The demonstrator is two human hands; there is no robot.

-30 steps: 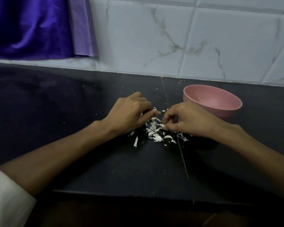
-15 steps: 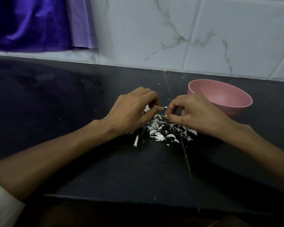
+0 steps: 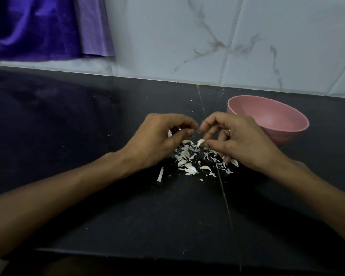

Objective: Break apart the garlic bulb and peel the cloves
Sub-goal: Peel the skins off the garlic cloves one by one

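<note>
My right hand point(image 3: 239, 142) hovers over a heap of white garlic skins point(image 3: 191, 160) and pinches a small pale garlic clove point(image 3: 200, 142) between thumb and fingers. My left hand point(image 3: 157, 142) is just to its left with curled fingers, thumb and forefinger nearly meeting; whether it holds a scrap of skin I cannot tell. The fingertips of both hands almost touch above the heap. A bit of white shows under the left palm.
A pink bowl point(image 3: 283, 134) stands on the dark countertop point(image 3: 88, 136) just behind and right of my right hand. A marbled tile wall point(image 3: 207, 36) runs along the back, with purple cloth point(image 3: 38, 26) hanging at the upper left. The counter's front edge is close to me.
Both hands have lifted slightly off the heap. The right hand's fingers have opened out a little, and the clove now shows at its thumb. The view has tilted down somewhat.
</note>
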